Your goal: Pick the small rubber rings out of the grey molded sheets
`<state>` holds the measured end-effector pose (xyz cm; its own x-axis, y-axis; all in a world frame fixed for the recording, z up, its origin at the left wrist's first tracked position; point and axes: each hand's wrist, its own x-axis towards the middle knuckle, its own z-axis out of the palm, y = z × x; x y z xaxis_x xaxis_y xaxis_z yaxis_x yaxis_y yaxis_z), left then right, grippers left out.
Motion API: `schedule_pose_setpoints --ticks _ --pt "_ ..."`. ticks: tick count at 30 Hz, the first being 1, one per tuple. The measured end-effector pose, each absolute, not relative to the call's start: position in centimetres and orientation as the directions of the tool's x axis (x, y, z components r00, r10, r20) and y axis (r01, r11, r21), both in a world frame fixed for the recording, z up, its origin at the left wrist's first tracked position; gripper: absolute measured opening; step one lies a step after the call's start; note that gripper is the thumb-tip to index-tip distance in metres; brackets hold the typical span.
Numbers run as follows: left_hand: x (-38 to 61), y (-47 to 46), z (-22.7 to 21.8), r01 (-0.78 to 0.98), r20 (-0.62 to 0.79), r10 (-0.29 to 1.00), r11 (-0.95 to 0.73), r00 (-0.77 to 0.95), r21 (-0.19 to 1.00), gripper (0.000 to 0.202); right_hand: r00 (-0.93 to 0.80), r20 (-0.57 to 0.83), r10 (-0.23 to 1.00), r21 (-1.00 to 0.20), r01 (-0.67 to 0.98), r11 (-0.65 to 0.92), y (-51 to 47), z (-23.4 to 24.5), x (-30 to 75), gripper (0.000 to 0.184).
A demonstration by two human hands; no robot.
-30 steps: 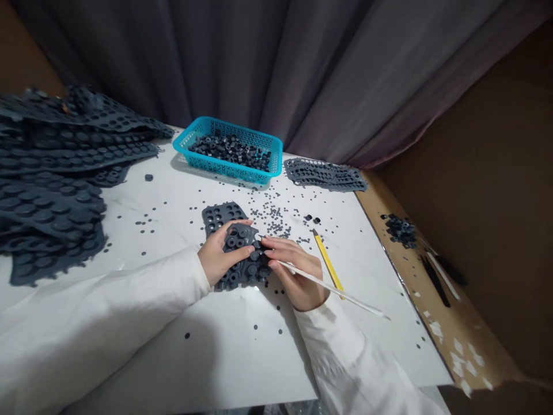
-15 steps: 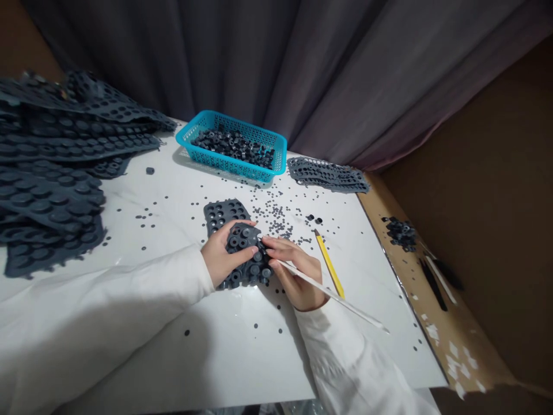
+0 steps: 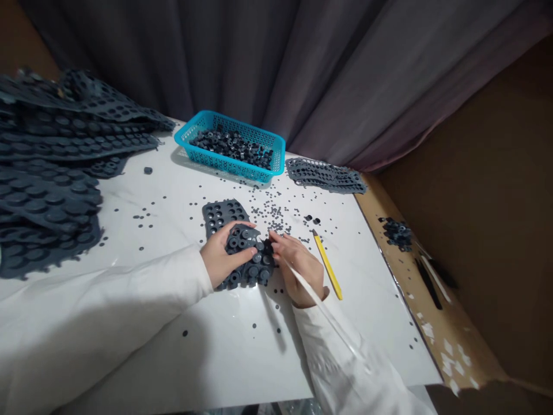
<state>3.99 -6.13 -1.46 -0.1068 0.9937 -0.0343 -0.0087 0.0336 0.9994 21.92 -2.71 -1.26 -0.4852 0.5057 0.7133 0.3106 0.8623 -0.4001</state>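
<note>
My left hand (image 3: 222, 256) is closed on a dark grey moulded rubber sheet (image 3: 248, 262) with rows of round plugs, its thumb lying across the top. The sheet's far part, full of round holes, lies flat on the table behind the fingers. At the sheet's right edge is my right hand (image 3: 300, 268), fingers curled, with a thin white stick (image 3: 322, 300) held in it and slanting back over the sleeve. Whether those fingertips also pinch a plug is hidden.
A blue basket (image 3: 228, 167) of small black rubber parts stands at the back. Rubber sheets (image 3: 52, 173) are piled left; a punched sheet (image 3: 326, 176) lies back right. A yellow utility knife (image 3: 327, 265) is right of my hand. Small dark discs are scattered over the white table (image 3: 233, 357).
My right hand has shifted slightly right, away from the sheet's edge, and the white stick has swung steeper toward my sleeve. My left hand keeps its hold.
</note>
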Motion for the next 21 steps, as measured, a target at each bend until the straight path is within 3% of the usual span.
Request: schedule_pose_setpoints --ticks 4,8,15,21 --pt "4.1 -6.0 -1.4 -0.019 -0.027 0.992 0.024 -0.121 1.0 0.04 -0.464 0.616 0.636 -0.619 0.213 0.755 -3.2 -0.5 21.9 0.016" --pt "4.0 -6.0 -1.6 -0.002 -0.006 0.993 0.006 -0.117 1.0 0.04 -0.536 0.546 0.643 -0.694 0.141 0.706 -3.4 0.1 21.7 0.013" --pt "3.9 -6.2 -1.7 0.01 -0.021 0.994 0.022 -0.109 1.0 0.04 -0.525 0.543 0.656 -0.715 0.121 0.689 -3.3 -0.2 21.6 0.012" --pt "3.9 -6.2 -1.6 0.029 -0.027 0.993 0.03 -0.118 0.999 0.039 -0.578 0.569 0.585 -0.609 0.182 0.772 -3.1 -0.4 21.8 0.013"
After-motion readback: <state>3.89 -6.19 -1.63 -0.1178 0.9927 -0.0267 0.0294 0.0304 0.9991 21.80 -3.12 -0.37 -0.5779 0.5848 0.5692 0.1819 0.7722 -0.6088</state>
